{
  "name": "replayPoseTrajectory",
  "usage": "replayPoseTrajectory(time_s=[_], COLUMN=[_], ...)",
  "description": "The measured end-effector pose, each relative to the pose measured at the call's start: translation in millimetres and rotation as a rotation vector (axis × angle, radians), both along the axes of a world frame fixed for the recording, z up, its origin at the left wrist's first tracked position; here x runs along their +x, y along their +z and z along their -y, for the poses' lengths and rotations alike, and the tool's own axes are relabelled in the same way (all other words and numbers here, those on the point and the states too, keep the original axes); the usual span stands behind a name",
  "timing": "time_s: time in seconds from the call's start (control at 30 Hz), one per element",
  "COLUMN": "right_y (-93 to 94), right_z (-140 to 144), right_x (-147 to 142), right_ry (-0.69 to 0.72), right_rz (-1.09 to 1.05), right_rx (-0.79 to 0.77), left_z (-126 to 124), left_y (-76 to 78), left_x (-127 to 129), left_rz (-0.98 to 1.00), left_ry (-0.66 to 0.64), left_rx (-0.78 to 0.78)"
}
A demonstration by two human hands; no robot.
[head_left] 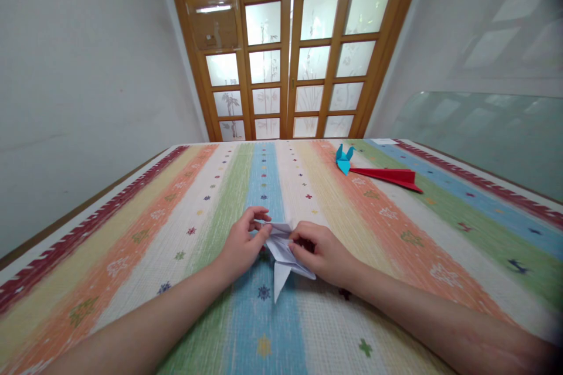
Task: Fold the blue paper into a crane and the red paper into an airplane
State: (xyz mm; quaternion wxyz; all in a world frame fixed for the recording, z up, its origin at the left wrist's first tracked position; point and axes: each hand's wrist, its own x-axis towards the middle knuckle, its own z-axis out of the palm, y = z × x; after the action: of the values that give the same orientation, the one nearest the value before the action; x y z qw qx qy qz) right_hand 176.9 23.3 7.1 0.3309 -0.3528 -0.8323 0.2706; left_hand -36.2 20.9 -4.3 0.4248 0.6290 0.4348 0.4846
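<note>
A folded piece of white paper (281, 249) with several creased flaps is held between my two hands, just above the striped tablecloth. One pointed flap hangs down toward me. My left hand (247, 239) pinches the paper's far left edge between thumb and fingers. On the other side, my right hand (319, 249) has thumb and index finger closed on the right part of the paper, the other fingers curled. Part of the paper is hidden behind the right fingers.
Farther back on the right, a blue folded paper crane (343, 159) stands at the tip of a red paper plane (389, 177). The striped tablecloth (264, 316) covers the table. Wooden doors with frosted panes (288, 58) stand beyond it, with walls on both sides.
</note>
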Motion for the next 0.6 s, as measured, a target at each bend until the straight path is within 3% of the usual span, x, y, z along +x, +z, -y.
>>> replayPoseTrajectory(time_s=[0.27, 0.6], right_y=[-1.7, -2.3], right_z=[-0.3, -2.2], right_x=[1.2, 2.9], right_ry=[0.109, 0.118], right_rz=[-0.077, -0.177], right_rx=[-0.054, -0.17], left_z=[1.3, -5.4], left_y=[4.1, 0.3], left_x=[-1.8, -5.3], left_rz=[0.183, 0.305], left_ry=[-0.181, -0.237], left_rx=[-0.161, -0.358])
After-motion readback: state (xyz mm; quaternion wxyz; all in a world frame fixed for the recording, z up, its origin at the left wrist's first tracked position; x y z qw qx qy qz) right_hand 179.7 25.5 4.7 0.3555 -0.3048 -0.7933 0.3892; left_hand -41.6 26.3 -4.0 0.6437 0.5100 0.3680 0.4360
